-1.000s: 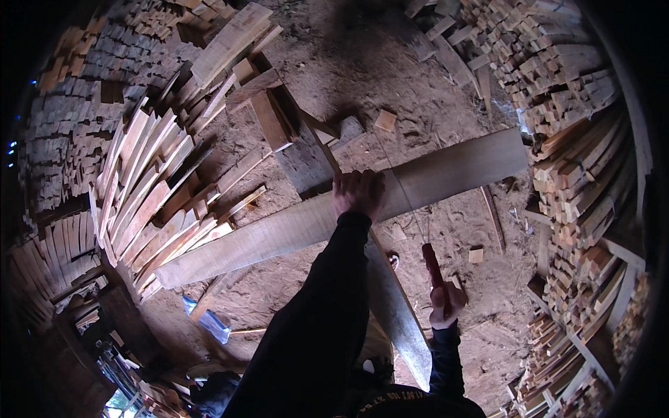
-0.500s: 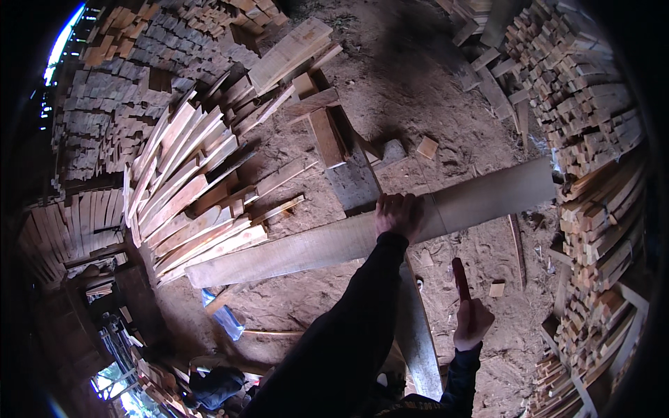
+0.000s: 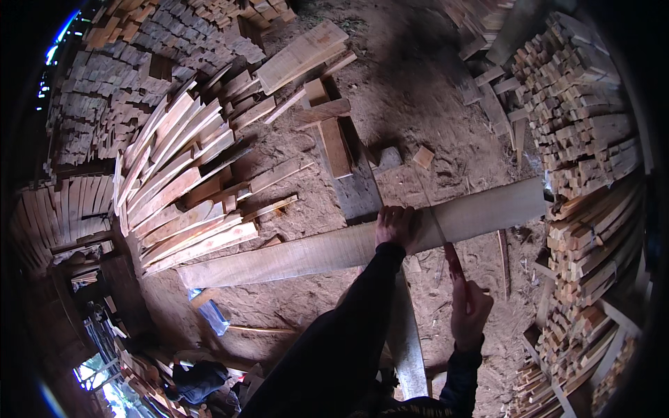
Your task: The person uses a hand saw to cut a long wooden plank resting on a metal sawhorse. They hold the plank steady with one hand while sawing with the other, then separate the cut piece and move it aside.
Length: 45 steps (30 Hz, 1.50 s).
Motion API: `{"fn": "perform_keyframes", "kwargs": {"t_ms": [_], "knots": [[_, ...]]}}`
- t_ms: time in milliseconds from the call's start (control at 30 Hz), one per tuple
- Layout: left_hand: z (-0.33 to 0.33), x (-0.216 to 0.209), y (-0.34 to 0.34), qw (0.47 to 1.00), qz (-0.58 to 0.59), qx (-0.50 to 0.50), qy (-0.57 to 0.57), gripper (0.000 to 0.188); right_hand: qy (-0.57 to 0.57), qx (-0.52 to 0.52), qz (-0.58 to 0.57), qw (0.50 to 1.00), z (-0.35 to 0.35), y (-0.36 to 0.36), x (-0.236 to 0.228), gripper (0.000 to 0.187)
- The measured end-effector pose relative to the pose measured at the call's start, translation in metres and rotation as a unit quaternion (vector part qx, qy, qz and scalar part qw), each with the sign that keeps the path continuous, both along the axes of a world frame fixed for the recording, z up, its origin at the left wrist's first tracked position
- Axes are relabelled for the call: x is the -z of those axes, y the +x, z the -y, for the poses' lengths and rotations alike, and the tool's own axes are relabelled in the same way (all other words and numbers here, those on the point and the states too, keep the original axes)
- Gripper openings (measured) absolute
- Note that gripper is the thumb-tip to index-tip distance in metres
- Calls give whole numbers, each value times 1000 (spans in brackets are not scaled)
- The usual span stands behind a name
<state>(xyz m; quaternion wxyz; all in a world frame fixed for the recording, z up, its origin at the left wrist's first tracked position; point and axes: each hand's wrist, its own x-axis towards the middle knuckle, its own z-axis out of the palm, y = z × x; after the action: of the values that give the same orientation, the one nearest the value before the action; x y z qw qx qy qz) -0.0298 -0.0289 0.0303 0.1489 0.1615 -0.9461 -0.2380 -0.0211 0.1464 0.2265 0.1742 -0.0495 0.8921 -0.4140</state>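
A long pale plank (image 3: pixel 300 256) lies crosswise in front of me, resting on a narrow wooden beam (image 3: pixel 408 334) that passes under it. My left hand (image 3: pixel 396 228) is closed on the plank where the two cross, fingers toward its far edge. To its right, my right hand (image 3: pixel 471 313) is wrapped round the red handle of a handsaw (image 3: pixel 454 262). The thin blade reaches up across the plank, just right of my left hand. How deep the blade sits in the wood cannot be made out.
Loose boards (image 3: pixel 185 184) fan out on the left. Tall stacks of cut wood (image 3: pixel 578 104) line the right side. A short block (image 3: pixel 336 148) lies on the beam's far end; a small offcut (image 3: pixel 423 157) is on the dirt floor. Blue plastic (image 3: pixel 214 318) lies below the plank's left end.
The saw and my right hand have moved up toward the plank, so the red handle now meets its near edge. My left hand stays on the plank; the whole view has shifted slightly.
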Motion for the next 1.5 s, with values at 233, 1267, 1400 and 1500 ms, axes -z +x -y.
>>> {"fn": "perform_keyframes", "kwargs": {"t_ms": [233, 1267, 1400, 1500], "knots": [[1, -4, 3, 996, 79, 38, 2, 20, 13, 7, 22, 1000, 27, -8, -22, 34], [-1, 7, -1, 997, 21, 57, -54, 11, -52, 36, -34, 997, 46, 24, 46, 31], [-5, 5, -1, 997, 2, 42, -62, 10, 45, 1, -174, 984, -12, 76, 127, 26], [-8, -14, -5, 996, -15, 54, -76, 9, -133, 1, -174, 976, -23, 66, 130, 21]]}}
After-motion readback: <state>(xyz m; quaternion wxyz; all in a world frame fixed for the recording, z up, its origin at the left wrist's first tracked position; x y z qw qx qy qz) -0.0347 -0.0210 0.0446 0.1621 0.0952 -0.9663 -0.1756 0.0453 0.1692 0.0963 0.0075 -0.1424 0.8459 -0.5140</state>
